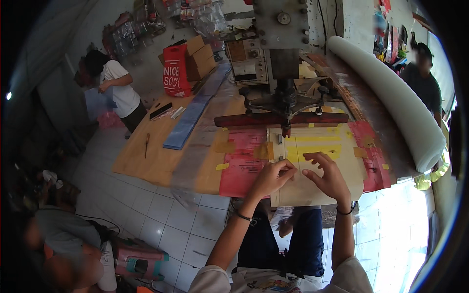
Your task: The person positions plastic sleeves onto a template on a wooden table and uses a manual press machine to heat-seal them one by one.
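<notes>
My left hand (pixel 275 177) is over the beige sheet (pixel 322 189) on the worktable, its thumb and fingers pinched together. Whatever it may hold is too small or clear to make out. Beside it, my right hand (pixel 328 177) is open, thumb and fingers curved apart, just above the same sheet. Yellow strips (pixel 317 150) lie across the sheet's far part. Red sheets (pixel 240 166) with bits of tape flank it. Small metal pieces (pixel 281 139) sit near its left edge. Just beyond my hands hangs the dark red bar (pixel 244 120) of a press machine.
The press column (pixel 285 63) and control box (pixel 246 61) stand behind. Blue plastic strips (pixel 188 119), a screwdriver (pixel 146 145) and a red bag (pixel 176 71) lie leftward. A large white roll (pixel 391 102) is at right. Other people are left, lower left and far right.
</notes>
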`<state>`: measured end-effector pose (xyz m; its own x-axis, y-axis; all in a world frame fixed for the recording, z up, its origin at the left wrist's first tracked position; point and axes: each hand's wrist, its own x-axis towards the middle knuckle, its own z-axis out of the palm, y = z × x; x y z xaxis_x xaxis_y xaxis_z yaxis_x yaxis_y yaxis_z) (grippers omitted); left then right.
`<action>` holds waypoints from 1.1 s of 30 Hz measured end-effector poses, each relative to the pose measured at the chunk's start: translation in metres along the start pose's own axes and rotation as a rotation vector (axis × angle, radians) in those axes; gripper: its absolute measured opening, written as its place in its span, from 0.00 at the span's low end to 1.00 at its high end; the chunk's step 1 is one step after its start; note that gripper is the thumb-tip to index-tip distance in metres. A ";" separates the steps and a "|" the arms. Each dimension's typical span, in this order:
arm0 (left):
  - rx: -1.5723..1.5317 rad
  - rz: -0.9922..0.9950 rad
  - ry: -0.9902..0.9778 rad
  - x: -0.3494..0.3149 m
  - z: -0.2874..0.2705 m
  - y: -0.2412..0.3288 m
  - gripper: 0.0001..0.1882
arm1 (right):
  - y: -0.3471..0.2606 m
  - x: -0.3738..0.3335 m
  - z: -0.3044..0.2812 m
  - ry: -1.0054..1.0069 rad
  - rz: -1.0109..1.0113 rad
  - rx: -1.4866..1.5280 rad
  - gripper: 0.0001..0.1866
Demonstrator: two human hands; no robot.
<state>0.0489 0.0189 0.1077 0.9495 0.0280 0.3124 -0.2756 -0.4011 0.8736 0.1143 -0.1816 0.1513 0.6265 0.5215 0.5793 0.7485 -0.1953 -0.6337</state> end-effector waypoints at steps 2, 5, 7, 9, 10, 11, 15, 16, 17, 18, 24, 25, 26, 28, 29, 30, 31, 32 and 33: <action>-0.011 0.128 0.052 -0.001 0.002 -0.002 0.11 | 0.020 -0.002 0.020 -0.121 0.095 0.114 0.12; 0.018 0.117 0.044 0.000 0.001 -0.005 0.12 | 0.031 -0.006 0.018 -0.346 0.262 0.158 0.10; 0.018 0.108 0.047 0.000 -0.001 -0.007 0.11 | 0.038 -0.011 0.025 -0.224 0.239 0.382 0.09; 0.016 0.098 0.031 0.001 -0.001 -0.008 0.11 | 0.034 -0.008 0.022 -0.252 0.277 0.339 0.10; 0.011 0.088 0.032 0.002 -0.003 -0.006 0.11 | 0.031 -0.005 0.020 -0.269 0.302 0.296 0.10; 0.033 0.081 0.021 0.002 -0.004 -0.003 0.11 | 0.031 -0.005 0.020 -0.277 0.310 0.298 0.10; 0.058 0.027 -0.016 0.005 -0.007 0.002 0.12 | 0.033 -0.005 0.018 -0.230 0.322 0.333 0.10; 0.057 0.024 -0.011 0.004 -0.007 -0.001 0.12 | 0.032 -0.004 0.019 -0.186 0.301 0.323 0.10; 0.031 0.047 0.003 0.004 -0.006 -0.004 0.12 | 0.033 -0.005 0.020 -0.192 0.299 0.323 0.10; 0.005 0.071 0.017 0.003 -0.005 -0.006 0.13 | 0.034 -0.006 0.021 -0.187 0.311 0.333 0.11; -0.019 0.039 0.021 0.001 -0.003 -0.006 0.12 | 0.040 -0.010 0.022 -0.175 0.354 0.332 0.11; -0.023 0.038 0.023 0.001 -0.003 -0.006 0.12 | 0.040 -0.012 0.022 -0.172 0.369 0.345 0.11; -0.005 0.068 0.032 0.001 -0.003 -0.006 0.12 | 0.040 -0.012 0.023 -0.175 0.372 0.342 0.11; 0.003 0.094 0.038 0.001 -0.003 -0.006 0.13 | 0.040 -0.012 0.022 -0.155 0.384 0.327 0.11; -0.032 0.066 0.052 0.001 -0.002 -0.004 0.13 | 0.041 -0.012 0.023 -0.156 0.393 0.322 0.11; -0.067 0.037 0.066 0.001 -0.001 -0.004 0.13 | 0.043 -0.011 0.024 -0.140 0.379 0.342 0.11; -0.073 0.031 0.067 0.001 -0.002 -0.004 0.13 | 0.044 -0.009 0.027 -0.126 0.361 0.366 0.12; -0.081 0.036 0.082 0.001 -0.002 -0.005 0.13 | 0.046 -0.009 0.029 -0.132 0.368 0.365 0.12; -0.089 0.039 0.097 0.002 -0.003 -0.005 0.13 | 0.047 -0.009 0.030 -0.113 0.328 0.334 0.12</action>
<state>0.0514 0.0236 0.1045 0.9200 0.1039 0.3780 -0.3287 -0.3208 0.8883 0.1371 -0.1705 0.1005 0.7762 0.5679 0.2739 0.3935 -0.0969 -0.9142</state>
